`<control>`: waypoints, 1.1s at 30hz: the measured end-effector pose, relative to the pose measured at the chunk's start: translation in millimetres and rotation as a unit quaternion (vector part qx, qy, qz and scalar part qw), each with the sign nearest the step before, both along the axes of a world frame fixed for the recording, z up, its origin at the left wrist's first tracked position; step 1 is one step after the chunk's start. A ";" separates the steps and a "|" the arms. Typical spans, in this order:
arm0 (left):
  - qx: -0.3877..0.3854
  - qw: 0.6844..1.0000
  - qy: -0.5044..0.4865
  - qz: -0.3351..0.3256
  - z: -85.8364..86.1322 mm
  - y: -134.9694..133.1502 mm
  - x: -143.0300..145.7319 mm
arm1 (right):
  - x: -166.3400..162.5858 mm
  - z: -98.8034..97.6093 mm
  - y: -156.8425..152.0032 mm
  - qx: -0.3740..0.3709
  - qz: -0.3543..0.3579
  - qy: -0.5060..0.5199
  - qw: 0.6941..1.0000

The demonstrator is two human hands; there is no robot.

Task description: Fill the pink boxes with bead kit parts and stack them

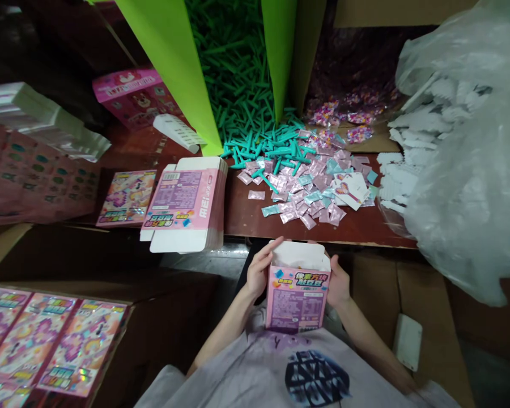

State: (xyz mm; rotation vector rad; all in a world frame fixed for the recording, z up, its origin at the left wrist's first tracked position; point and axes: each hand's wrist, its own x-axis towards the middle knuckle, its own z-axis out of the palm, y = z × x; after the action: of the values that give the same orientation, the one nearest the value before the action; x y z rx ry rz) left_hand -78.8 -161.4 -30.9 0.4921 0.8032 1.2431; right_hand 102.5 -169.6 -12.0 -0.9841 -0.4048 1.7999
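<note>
Between my two hands, close to my body, stands a pink and purple cardboard box (298, 300) with its white top flap raised and its mouth open. My left hand (260, 269) grips the left side, its forefinger along the top edge. On the right side my right hand (338, 282) holds the box, its fingers mostly hidden behind it. Just beyond, on the dark red table (246, 218), lie many small pink and light-blue sachets (300, 195), with green plastic hammer-shaped pieces (266, 148) and a white printed card (352, 190) among them.
Flattened pink boxes (182, 198) are stacked left of the sachets, beside a finished-looking box (127, 197). A lime-green bin (174, 68) spills green pieces. A plastic bag (463, 170) holds white pieces at right. A carton (123, 340) of filled rows stands lower left.
</note>
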 end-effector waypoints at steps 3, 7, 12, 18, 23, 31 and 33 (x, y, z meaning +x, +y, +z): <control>-0.031 0.999 0.003 -0.017 5.5 4.6 4.4 | 1.1 -0.7 -0.3 0.003 0.014 0.002 1.000; -0.023 0.999 0.045 -0.003 4.0 5.7 10.1 | 2.9 -0.9 2.0 0.025 0.026 -0.034 0.999; 0.029 0.997 0.054 0.055 -9.2 1.5 12.5 | 4.8 -4.5 6.8 0.042 0.032 -0.073 0.996; 0.088 0.986 0.122 0.068 -20.5 -0.8 16.2 | 5.3 -18.6 5.3 0.182 -0.044 -0.272 0.944; 0.116 0.980 0.157 0.046 -19.0 -2.6 15.3 | 2.5 -25.8 3.7 0.169 -0.078 -0.364 0.913; 0.236 0.912 0.320 -0.095 -4.7 -7.5 -11.5 | 40.0 -30.5 -6.6 0.214 0.097 -0.303 0.924; 0.243 0.891 0.361 -0.128 13.4 -11.6 -24.0 | 45.9 -28.1 -0.4 0.227 0.143 -0.310 0.912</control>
State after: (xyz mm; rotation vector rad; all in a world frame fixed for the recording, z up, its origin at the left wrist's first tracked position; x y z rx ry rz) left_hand -102.8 -173.0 -17.5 1.4832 0.9940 0.9978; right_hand 148.4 -170.0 -40.1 -1.1801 -1.3604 1.4894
